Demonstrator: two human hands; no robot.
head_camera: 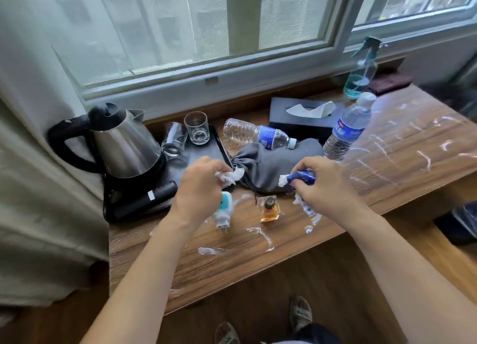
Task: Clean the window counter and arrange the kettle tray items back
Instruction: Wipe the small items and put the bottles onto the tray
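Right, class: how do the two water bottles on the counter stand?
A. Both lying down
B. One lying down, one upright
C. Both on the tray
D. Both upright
B: one bottle lies on its side by the grey pouch, while the other bottle stands upright.

counter (258, 256): I see brown wood grain, smeared with white streaks, thickest toward 3 o'clock.
kettle (124, 142): I read it as shiny silver steel with a black handle, lid and base.
tray (204, 152): black.
glasses (196, 128): clear, colourless.
lying bottle (258, 134): clear with a blue label and pale cap.
standing bottle (348, 127): clear, blue label, white cap, at 2 o'clock.
pouch (268, 163): grey cloth.
tissue box (299, 119): black, white tissue showing.
spray bottle (361, 70): clear, blue liquid, teal-grey trigger.
small flask (269, 211): I make out amber liquid and a dark cap.
left hand (204, 186): white wad.
right hand (327, 186): blue-and-white crumpled wrapper.
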